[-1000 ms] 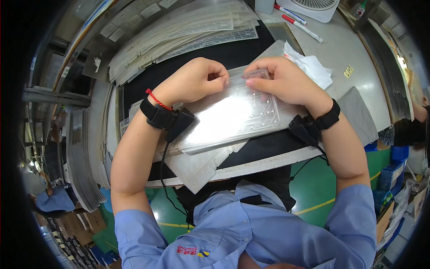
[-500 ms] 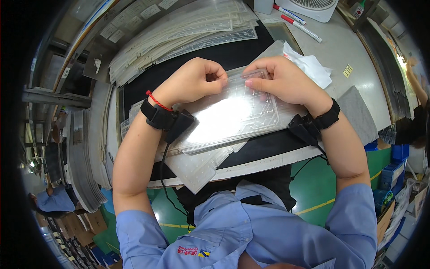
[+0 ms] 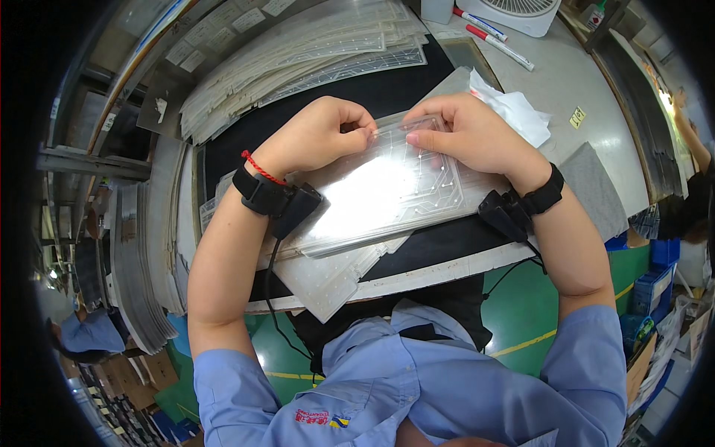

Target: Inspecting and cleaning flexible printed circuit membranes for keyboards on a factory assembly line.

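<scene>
A stack of clear plastic sheets printed with silvery circuit lines (image 3: 432, 182) lies in front of me, bright glare covering its middle. My left hand (image 3: 320, 135) is closed at the stack's far edge, thumb and forefinger pinched together. Whatever sits between those fingertips is too small to make out. My right hand (image 3: 477, 138) grips the top sheet's far edge near its right corner, thumb on top and the other fingers curled behind. Under the stack, another translucent sheet (image 3: 324, 287) pokes out toward me over the table's front edge.
Many similar sheets (image 3: 298, 63) are piled at the far left on a black mat (image 3: 246, 138). White crumpled tissue (image 3: 514, 112), two markers (image 3: 499, 46) and a white fan (image 3: 521, 11) are at the far right. Grey cloth (image 3: 585, 190) lies beside my right forearm.
The fingertips of my left hand have shifted very slightly at the sheet's edge. My right hand keeps its grip, and the stack has not visibly moved.
</scene>
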`<state>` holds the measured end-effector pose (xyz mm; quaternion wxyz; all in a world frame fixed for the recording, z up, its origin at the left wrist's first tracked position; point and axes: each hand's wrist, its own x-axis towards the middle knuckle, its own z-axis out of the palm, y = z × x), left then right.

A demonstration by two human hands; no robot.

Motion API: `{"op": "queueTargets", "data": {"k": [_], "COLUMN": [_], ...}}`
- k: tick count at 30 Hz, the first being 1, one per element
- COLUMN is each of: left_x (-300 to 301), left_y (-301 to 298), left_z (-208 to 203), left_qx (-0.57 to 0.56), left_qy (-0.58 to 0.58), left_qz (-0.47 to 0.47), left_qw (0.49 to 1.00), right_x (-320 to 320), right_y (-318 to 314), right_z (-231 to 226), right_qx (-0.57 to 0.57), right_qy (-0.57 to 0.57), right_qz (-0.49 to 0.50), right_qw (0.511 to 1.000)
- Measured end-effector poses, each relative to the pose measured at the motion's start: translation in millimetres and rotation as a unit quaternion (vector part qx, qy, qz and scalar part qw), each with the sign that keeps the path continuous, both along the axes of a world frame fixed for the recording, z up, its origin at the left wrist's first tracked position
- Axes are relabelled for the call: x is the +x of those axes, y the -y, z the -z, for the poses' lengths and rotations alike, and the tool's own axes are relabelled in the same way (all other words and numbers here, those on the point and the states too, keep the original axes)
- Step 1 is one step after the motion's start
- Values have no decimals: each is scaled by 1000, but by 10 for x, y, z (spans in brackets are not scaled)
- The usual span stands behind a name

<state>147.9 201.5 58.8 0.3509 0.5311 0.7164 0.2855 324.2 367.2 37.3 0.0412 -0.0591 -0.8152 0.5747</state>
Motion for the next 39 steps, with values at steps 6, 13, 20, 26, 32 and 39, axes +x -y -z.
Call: {"op": "queueTargets", "data": {"k": [6,13,20,26,32,39], "left_x": [-32,-30,-30,-64,-82,-111], "left_y": [-20,6,4,0,-4,-1], "left_z": [36,40,52,81,108,147], "left_qx": [1,11,-16,-29,-33,-31], "left_qy": [-5,7,61,115,147,183], "left_qz": [25,3,-27,-48,-62,-71], "left_qw": [1000,1000,998,992,987,980], "right_x": [-4,-10,-9,-14,-18,-16], "right_y": [-14,-15,-17,-32,-35,-31], "right_z": [38,48,27,46,72,65], "right_qx": [-6,-5,2,6,-11,-8], "right_qy": [-8,-15,-10,-23,-35,-37], "right_qz": [-3,-9,-6,-16,-14,-15], "right_qw": [1000,1000,1000,1000,999,999]}}
